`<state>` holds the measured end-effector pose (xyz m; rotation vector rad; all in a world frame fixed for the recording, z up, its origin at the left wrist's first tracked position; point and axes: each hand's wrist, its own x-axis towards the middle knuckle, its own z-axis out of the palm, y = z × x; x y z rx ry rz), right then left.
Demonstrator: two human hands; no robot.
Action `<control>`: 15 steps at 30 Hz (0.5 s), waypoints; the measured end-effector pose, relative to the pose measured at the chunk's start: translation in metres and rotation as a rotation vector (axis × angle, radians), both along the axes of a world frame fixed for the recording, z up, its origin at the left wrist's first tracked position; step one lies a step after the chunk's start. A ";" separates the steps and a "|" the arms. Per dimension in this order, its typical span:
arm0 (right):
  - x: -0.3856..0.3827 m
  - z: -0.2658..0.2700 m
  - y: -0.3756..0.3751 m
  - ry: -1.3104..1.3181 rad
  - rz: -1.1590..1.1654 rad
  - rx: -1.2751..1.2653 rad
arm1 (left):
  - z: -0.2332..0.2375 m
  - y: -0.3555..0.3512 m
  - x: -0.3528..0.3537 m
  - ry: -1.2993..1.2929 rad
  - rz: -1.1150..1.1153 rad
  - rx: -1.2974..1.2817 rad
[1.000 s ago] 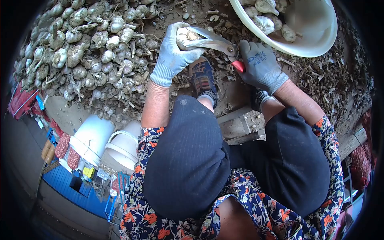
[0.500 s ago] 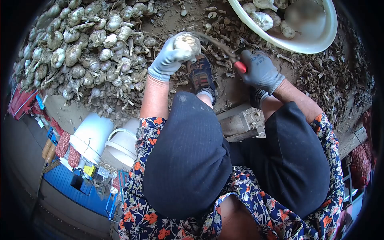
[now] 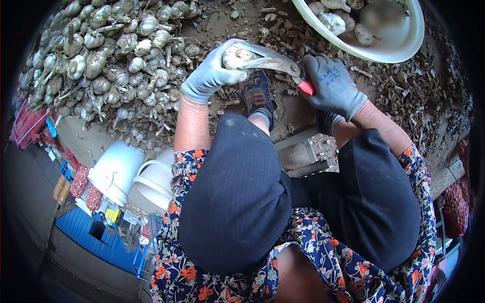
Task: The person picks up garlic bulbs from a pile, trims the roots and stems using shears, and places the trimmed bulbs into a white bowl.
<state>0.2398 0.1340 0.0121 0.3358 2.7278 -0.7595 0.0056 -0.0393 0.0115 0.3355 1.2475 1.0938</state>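
My left hand [image 3: 208,76], in a grey glove, is wrapped round a garlic bulb [image 3: 236,57]. In my right hand [image 3: 331,87], gloved too, are shears [image 3: 277,62] with red handles. The shears' blades are parted and reach over to the bulb's right side, at the left hand's fingers. A large heap of garlic [image 3: 111,65] with stems lies to the left of my hands. At the top right, a pale basin [image 3: 399,54] holds several garlic bulbs and a round blurred thing.
Two white buckets [image 3: 113,169] lie at the lower left, near red net sacks [image 3: 80,182]. Cut stems and dry scraps [image 3: 404,101] cover the ground at the right. My shoe [image 3: 256,96] is just below the bulb. A wooden frame [image 3: 303,146] shows between my legs.
The shears' blades have turned and now show parted at the bulb, where before they were edge-on. My left hand has shifted slightly left and the bulb has turned in it.
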 end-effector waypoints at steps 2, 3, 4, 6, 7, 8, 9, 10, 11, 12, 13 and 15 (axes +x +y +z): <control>0.000 0.000 -0.002 -0.005 -0.007 0.000 | 0.004 0.005 -0.002 -0.006 -0.062 0.017; 0.000 0.001 -0.004 -0.013 -0.016 -0.001 | 0.005 0.006 0.000 0.016 -0.058 -0.003; -0.001 0.003 -0.005 -0.016 -0.019 -0.002 | 0.006 0.006 0.003 0.037 -0.055 -0.024; -0.004 0.005 -0.006 -0.058 -0.009 -0.012 | 0.007 0.008 0.004 0.073 -0.060 -0.028; -0.004 0.003 -0.006 -0.037 0.006 0.014 | 0.007 0.009 0.004 0.110 -0.062 -0.035; -0.004 0.003 -0.006 -0.036 0.006 0.015 | 0.007 0.009 0.005 0.111 -0.061 -0.034; -0.005 0.002 -0.006 -0.120 -0.002 -0.012 | 0.007 0.010 0.007 0.148 -0.036 -0.019; -0.005 0.000 -0.007 -0.204 -0.012 -0.040 | 0.007 0.010 0.008 0.186 -0.011 -0.004; -0.004 -0.003 -0.008 -0.202 -0.014 -0.038 | 0.006 0.010 0.008 0.187 -0.013 -0.001; -0.002 -0.006 -0.009 -0.211 -0.045 -0.125 | 0.005 0.011 0.008 0.173 -0.014 0.009; -0.001 -0.007 -0.009 -0.219 -0.076 -0.213 | 0.004 0.012 0.009 0.160 -0.015 0.019; -0.002 -0.004 -0.007 -0.205 -0.100 -0.198 | 0.003 0.013 0.016 0.138 0.014 0.001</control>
